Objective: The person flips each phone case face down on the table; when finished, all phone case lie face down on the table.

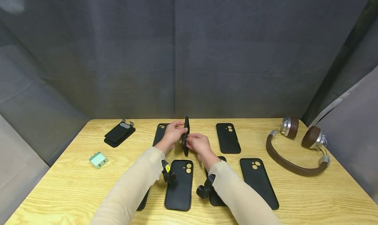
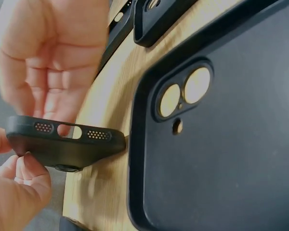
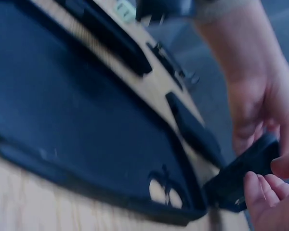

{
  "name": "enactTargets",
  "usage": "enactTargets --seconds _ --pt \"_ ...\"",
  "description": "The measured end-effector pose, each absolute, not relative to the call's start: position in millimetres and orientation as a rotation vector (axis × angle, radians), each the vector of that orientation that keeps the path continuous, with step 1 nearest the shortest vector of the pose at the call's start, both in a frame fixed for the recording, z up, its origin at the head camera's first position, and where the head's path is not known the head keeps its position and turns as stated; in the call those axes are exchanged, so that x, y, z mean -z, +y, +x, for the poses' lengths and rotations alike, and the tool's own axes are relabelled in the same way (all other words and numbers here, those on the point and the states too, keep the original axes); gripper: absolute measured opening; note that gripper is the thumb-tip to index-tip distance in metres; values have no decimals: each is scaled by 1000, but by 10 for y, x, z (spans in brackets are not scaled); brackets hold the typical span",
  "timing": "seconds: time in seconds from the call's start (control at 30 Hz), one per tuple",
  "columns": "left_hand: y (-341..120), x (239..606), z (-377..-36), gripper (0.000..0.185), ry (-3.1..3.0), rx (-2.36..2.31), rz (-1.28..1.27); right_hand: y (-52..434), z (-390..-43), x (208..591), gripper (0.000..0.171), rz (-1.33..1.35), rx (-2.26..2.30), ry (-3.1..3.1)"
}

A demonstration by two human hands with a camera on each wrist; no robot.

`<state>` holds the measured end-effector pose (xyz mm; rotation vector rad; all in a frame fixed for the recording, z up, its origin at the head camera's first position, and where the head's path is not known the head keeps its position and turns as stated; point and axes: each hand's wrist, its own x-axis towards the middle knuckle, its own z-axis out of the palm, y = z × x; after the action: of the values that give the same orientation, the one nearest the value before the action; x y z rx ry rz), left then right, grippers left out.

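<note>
Both hands pinch one black case [image 1: 185, 136] on edge above the surface [image 1: 295, 192]: left hand [image 1: 172, 133] at its far side, right hand [image 1: 198, 144] nearer; other cases [image 1: 179, 185] lie flat around; headphones [image 1: 295, 146] sit far right.

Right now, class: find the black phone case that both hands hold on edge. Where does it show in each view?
Head: held phone case stands on edge at table centre, between left hand and right hand.
Left wrist: lower left, port end facing the camera.
Right wrist: lower right, blurred, between fingers.
Shared landmark: the flat case with two camera holes.
</note>
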<state>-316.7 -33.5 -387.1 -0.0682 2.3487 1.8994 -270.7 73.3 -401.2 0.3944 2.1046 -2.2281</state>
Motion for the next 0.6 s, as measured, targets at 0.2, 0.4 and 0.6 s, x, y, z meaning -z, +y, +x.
enactTargets --seconds 0.2,0.4,0.6 --pt "-344 3856 -3168 32 2351 -1880 -71 686 -2606 3884 25 344 2230 2102" --pt "-351 3827 -3149 34 2298 -1908 -77 660 -2576 3889 29 279 2167 2219" --pt "-337 3815 -3136 36 2281 -1903 -70 660 -2569 3900 31 273 2129 2290"
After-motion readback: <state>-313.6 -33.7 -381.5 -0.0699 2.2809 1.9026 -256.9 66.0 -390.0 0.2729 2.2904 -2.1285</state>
